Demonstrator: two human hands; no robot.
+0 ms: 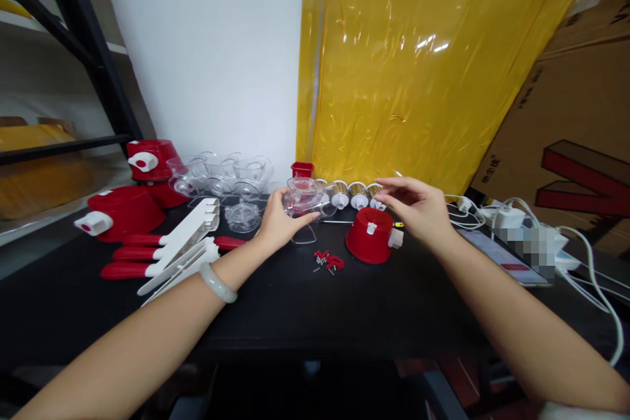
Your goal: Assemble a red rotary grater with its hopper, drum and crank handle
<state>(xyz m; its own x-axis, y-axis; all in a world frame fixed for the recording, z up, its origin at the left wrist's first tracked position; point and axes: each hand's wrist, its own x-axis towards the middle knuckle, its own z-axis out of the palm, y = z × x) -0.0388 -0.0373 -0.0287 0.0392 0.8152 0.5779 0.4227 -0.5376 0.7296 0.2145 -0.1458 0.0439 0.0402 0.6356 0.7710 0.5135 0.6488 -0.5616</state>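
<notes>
My left hand point(278, 220) grips a clear plastic housing point(305, 195) held just above the black table point(275, 302). My right hand point(413, 207) hovers with its fingers spread and slightly curled, holding nothing, right above a red round base point(370, 235) with a white tab on its side. Small red clips and screws point(327, 262) lie on the table between my two hands. Metal drum blades point(355, 194) stand in a row behind the red base.
Red-and-white handles point(172, 243), red bases point(125, 210) and several clear housings point(221, 174) sit at the left. A small red cup point(302, 169) stands at the back. White chargers and cables point(512, 220) lie at the right, with a cardboard box point(566, 144) and a yellow film point(418, 59) behind.
</notes>
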